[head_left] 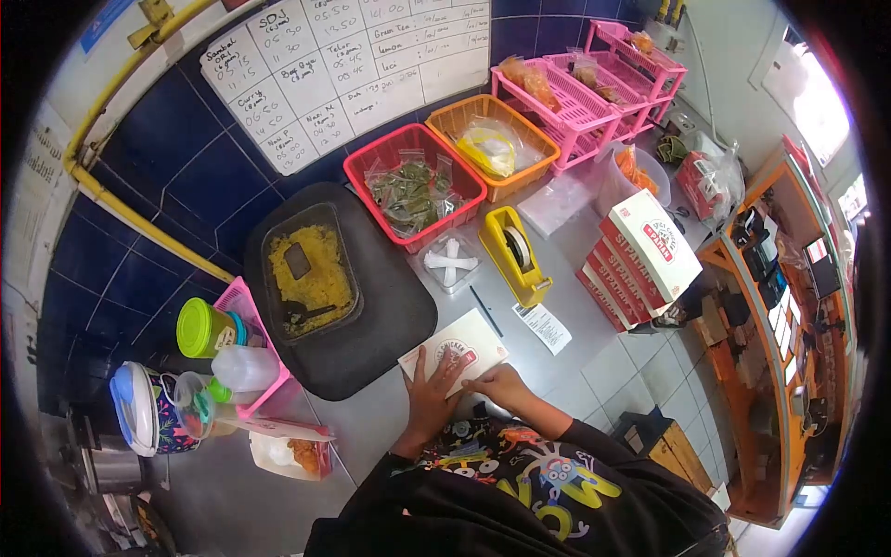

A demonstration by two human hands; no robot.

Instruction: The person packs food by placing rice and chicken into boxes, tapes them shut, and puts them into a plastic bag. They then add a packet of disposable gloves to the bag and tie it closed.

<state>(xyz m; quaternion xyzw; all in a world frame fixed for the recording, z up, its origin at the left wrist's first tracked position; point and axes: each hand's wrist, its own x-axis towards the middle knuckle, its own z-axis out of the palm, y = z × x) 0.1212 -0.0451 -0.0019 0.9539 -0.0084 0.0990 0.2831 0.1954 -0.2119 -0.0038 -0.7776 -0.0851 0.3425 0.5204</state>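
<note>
A closed white takeaway box (pixel 483 336) with a red printed logo lies on the metal counter in front of me. My left hand (pixel 431 395) rests flat on its lid, fingers spread across the logo. At the box's near right edge, my right hand (pixel 498 384) has its fingers bent and pressed together against the cardboard; their tips are partly hidden. Just beyond the box lie a thin dark pen-like stick (pixel 485 311) and a printed receipt (pixel 542 329). A yellow tape dispenser (pixel 506 265) stands behind them.
Left of the box, a tub of yellow rice (pixel 311 269) sits on a black lid-like board (pixel 399 297). Behind are a red basket (pixel 415 188), an orange basket (pixel 494 144) and pink racks (pixel 594 93). Stacked boxes (pixel 640 255) stand right; an open box with fried food (pixel 292 452) lies left.
</note>
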